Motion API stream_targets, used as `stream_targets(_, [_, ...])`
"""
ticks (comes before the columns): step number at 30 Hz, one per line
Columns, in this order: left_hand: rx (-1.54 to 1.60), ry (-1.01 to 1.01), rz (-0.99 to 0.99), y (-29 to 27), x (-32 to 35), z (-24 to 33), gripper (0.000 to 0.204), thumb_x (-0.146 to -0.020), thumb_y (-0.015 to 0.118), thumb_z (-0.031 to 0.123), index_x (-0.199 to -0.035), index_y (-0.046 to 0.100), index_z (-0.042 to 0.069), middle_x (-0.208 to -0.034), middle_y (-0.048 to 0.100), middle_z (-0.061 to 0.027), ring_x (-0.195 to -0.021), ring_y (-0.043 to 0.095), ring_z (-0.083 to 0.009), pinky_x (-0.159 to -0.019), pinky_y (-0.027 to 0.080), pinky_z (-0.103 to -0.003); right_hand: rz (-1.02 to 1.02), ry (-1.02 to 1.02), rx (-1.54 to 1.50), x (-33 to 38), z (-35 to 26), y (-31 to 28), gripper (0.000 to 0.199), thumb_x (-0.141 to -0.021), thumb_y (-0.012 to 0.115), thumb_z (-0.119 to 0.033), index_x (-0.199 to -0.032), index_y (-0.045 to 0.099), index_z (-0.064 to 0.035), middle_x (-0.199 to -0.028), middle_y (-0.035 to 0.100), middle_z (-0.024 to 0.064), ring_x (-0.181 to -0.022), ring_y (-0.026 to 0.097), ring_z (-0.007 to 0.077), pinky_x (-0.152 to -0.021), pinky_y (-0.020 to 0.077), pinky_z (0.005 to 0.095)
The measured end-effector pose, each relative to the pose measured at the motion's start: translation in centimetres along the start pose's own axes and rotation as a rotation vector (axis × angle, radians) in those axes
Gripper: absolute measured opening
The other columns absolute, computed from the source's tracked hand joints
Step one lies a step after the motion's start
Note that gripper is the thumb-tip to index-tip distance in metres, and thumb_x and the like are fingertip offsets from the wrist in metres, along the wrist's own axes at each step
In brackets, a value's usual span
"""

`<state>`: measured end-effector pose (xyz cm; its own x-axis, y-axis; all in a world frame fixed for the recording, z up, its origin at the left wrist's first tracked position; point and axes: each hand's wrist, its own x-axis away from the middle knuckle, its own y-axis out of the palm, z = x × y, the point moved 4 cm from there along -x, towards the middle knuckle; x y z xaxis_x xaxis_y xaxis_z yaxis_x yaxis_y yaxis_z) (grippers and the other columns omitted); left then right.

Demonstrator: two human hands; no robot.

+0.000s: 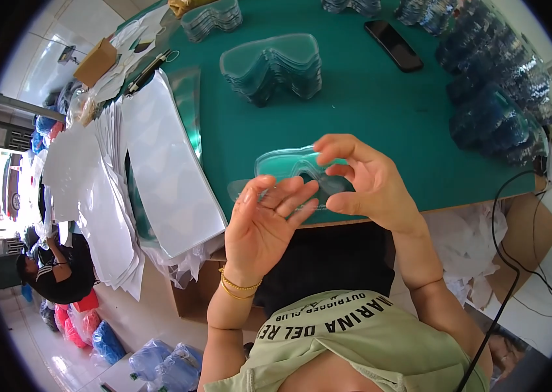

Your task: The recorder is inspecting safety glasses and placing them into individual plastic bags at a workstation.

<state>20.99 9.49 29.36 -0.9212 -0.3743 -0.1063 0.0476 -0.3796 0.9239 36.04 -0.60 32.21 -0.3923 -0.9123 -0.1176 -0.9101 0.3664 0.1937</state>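
Note:
Just above the table's front edge, a clear goggle-shaped lens [241, 189] is between my hands; its outline is faint and partly hidden by my fingers. My left hand [266, 219] is turned palm up, its thumb and fingertips at the lens. Around the lens's right end curve the fingers and thumb of my right hand [369, 181]; their exact contact is hard to see. Beyond my fingers, another clear lens piece [279, 162] lies on the green table [387, 124], its right end behind my right fingers.
A stack of clear lenses [273, 65] stands farther back, with many more stacks [498, 91] along the right. A black phone [393, 46] lies near them. White sheets [165, 163] cover the left side. A black cable [499, 248] hangs at right. Another person [64, 271] is far left.

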Motion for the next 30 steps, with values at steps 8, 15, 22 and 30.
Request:
stream_targets(8, [0.030, -0.006, -0.064, -0.3, -0.5, -0.5, 0.034, -0.107, 0.032, 0.026, -0.126, 0.054, 0.010, -0.137, 0.053, -0.0217, -0.133, 0.042, -0.0454, -0.114, 0.031, -0.056, -0.063, 0.270, -0.232, -0.1, 1.6, 0.1, 0.050, -0.077, 0.078, 0.001, -0.121, 0.055, 0.0012, -0.119, 0.060, 0.0100, -0.099, 0.061, 0.0140, -0.084, 0.0536, 0.0282])
stream_targets(15, [-0.219, 0.031, -0.039, 1.2, 1.8, -0.9, 0.031, -0.104, 0.041, 0.032, -0.124, 0.054, 0.013, -0.128, 0.058, -0.0208, -0.129, 0.042, -0.0521, -0.108, 0.033, -0.062, -0.060, 0.356, -0.197, 2.8, 1.1, -0.5, 0.018, -0.078, 0.073, 0.009, -0.094, 0.067, 0.0025, -0.102, 0.065, 0.0112, -0.093, 0.063, 0.0157, -0.079, 0.0536, 0.0271])
stream_targets(22, [-0.535, 0.048, 0.105, 2.2, 1.4, -1.6, 0.031, -0.102, 0.047, 0.027, -0.118, 0.059, 0.003, -0.125, 0.057, -0.0270, -0.121, 0.050, -0.0534, -0.101, 0.042, -0.063, -0.051, 0.155, -0.116, 3.2, 0.0, -4.3, 0.012, -0.073, 0.071, 0.006, -0.081, 0.069, -0.0019, -0.108, 0.065, 0.0148, -0.098, 0.063, 0.0225, -0.088, 0.0491, 0.0342])
stream_targets(30, [-1.000, 0.050, 0.244, 1.9, 0.3, -0.5, 0.029, -0.100, 0.051, 0.022, -0.112, 0.063, -0.002, -0.104, 0.066, -0.0254, -0.102, 0.062, -0.0396, -0.091, 0.051, -0.051, -0.034, 0.017, -0.001, 3.1, -0.1, -5.3, 0.007, -0.082, 0.066, 0.003, -0.087, 0.067, -0.0024, -0.110, 0.066, 0.0178, -0.095, 0.066, 0.0232, -0.079, 0.0543, 0.0329])
